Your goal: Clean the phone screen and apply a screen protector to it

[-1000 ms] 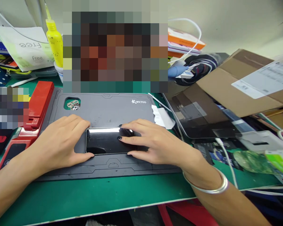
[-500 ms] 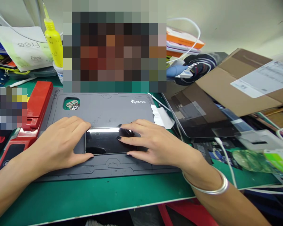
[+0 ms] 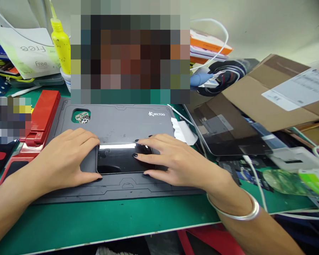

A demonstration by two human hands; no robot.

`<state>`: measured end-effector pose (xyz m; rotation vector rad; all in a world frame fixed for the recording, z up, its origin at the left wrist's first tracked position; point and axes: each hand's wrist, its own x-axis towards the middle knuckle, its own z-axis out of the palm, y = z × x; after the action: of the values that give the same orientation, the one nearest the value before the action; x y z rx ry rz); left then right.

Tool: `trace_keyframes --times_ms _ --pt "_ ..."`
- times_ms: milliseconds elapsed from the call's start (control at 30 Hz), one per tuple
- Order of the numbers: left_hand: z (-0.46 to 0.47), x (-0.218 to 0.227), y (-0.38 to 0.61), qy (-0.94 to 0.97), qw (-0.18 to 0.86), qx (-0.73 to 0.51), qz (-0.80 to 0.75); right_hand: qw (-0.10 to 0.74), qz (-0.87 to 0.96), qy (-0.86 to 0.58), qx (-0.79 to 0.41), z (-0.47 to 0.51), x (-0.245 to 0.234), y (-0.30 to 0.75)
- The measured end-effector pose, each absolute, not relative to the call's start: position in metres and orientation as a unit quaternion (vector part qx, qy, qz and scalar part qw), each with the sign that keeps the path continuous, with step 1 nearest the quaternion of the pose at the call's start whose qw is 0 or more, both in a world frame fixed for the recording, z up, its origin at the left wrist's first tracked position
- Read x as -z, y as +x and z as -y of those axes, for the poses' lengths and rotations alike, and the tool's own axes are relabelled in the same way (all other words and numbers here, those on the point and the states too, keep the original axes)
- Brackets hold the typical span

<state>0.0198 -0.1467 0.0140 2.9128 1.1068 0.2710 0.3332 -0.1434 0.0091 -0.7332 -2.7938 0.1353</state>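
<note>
On a grey WKTOO repair mat (image 3: pixel 122 124), a black smartphone (image 3: pixel 124 158) lies with its long axis running 9-to-3 o'clock; the right hand (image 3: pixel 175 159) spreads over it, nearer than the left hand (image 3: pixel 63 156), open at its 9 o'clock edge, neither clamping.

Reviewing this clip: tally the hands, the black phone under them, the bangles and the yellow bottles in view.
Hands: 2 (left hand, right hand)
Phone: 1
Bangle: 1
Yellow bottle: 1
Total: 5
</note>
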Motion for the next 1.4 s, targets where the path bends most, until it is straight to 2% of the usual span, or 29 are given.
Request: trace_keyframes --times_ms 1400 --pt "0.147 -0.0112 0.023 0.928 0.024 -0.082 -0.361 0.099 0.958 -0.265 -0.048 0.1467 -0.0106 0.33"
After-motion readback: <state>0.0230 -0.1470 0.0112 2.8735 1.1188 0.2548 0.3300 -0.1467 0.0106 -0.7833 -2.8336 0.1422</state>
